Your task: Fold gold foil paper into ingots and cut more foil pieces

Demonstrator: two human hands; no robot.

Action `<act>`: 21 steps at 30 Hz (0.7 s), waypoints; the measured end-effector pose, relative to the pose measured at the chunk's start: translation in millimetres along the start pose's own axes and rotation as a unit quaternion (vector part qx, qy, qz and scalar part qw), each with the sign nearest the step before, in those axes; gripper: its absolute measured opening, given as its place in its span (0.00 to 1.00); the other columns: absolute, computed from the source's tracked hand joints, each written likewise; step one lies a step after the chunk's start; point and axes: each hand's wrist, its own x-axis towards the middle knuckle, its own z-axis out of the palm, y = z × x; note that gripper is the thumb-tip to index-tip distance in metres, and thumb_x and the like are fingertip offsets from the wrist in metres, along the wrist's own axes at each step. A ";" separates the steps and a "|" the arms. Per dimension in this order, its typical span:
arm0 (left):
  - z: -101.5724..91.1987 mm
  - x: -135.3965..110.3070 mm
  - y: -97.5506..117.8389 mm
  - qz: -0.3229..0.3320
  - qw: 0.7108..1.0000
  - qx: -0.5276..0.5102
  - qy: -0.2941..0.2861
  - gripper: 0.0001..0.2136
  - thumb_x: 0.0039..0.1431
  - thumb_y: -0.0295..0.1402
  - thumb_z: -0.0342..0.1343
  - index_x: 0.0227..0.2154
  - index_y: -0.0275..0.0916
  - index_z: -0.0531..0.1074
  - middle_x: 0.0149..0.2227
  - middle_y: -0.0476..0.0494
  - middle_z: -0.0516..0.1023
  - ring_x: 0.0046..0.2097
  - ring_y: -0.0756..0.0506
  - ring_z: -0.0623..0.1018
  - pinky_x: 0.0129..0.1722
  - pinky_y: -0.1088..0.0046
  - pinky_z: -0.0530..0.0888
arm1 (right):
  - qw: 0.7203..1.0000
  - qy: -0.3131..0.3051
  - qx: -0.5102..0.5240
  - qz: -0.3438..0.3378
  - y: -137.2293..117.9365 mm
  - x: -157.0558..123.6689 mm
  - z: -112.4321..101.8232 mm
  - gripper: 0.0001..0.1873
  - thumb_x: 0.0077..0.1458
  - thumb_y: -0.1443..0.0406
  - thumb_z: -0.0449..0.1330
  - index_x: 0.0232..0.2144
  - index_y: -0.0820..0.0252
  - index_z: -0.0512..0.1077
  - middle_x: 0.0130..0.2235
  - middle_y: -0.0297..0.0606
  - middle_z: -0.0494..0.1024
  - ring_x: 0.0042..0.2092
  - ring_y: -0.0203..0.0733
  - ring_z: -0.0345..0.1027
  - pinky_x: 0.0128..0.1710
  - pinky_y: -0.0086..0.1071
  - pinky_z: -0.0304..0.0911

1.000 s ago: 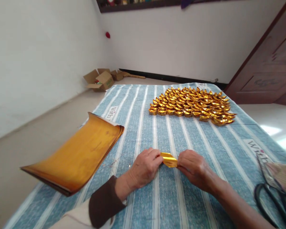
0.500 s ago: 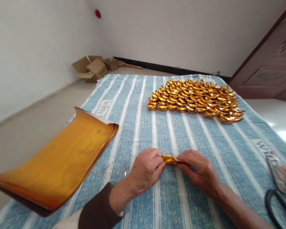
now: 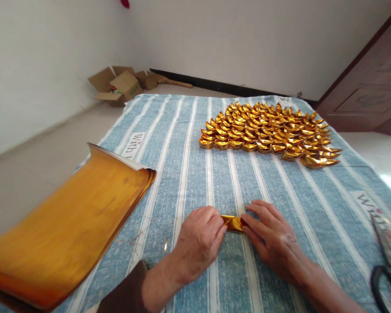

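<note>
A small folded piece of gold foil paper (image 3: 233, 223) lies on the blue striped cloth (image 3: 195, 165) between my two hands. My left hand (image 3: 198, 241) pinches its left end with curled fingers. My right hand (image 3: 270, 237) presses on its right end, fingers bent down onto the fold. A thick stack of gold foil sheets (image 3: 68, 226) lies to the left, hanging over the table's edge. Several rows of finished gold paper ingots (image 3: 267, 132) sit at the far right of the cloth.
Black-handled scissors (image 3: 386, 261) lie at the right edge on a patterned cloth. Open cardboard boxes (image 3: 117, 84) stand on the floor by the far wall. A dark wooden door (image 3: 368, 91) is at the right.
The gold piece has been folded flatter and narrower between my hands. The camera has tilted down, so everything sits lower and closer.
</note>
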 end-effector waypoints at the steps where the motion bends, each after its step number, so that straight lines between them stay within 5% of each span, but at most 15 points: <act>1: 0.2 -0.4 0.0 0.001 1.000 0.001 0.002 0.09 0.64 0.28 0.46 0.28 0.36 0.67 0.30 0.45 0.70 0.33 0.47 0.70 0.33 0.67 0.70 | 1.000 -0.004 -0.008 0.001 0.3 -0.6 0.8 0.10 0.59 0.69 0.55 0.42 0.59 0.73 0.46 0.45 0.74 0.53 0.51 0.63 0.49 0.47 0.67; 11: -0.9 -3.0 2.0 0.069 0.995 0.062 -0.022 0.09 0.66 0.29 0.45 0.39 0.40 0.71 0.31 0.47 0.70 0.32 0.47 0.68 0.30 0.68 0.66 | 0.998 -0.029 -0.061 0.001 -0.8 -1.6 3.2 0.12 0.60 0.68 0.52 0.42 0.57 0.74 0.48 0.46 0.73 0.55 0.53 0.63 0.49 0.49 0.67; 21: -1.0 -1.9 1.6 0.074 0.994 0.076 -0.031 0.10 0.66 0.29 0.45 0.39 0.39 0.72 0.30 0.47 0.70 0.32 0.46 0.68 0.30 0.68 0.67 | 0.996 -0.016 -0.079 -0.026 -1.2 -1.6 5.1 0.13 0.61 0.69 0.51 0.42 0.60 0.74 0.47 0.49 0.73 0.54 0.53 0.64 0.49 0.48 0.66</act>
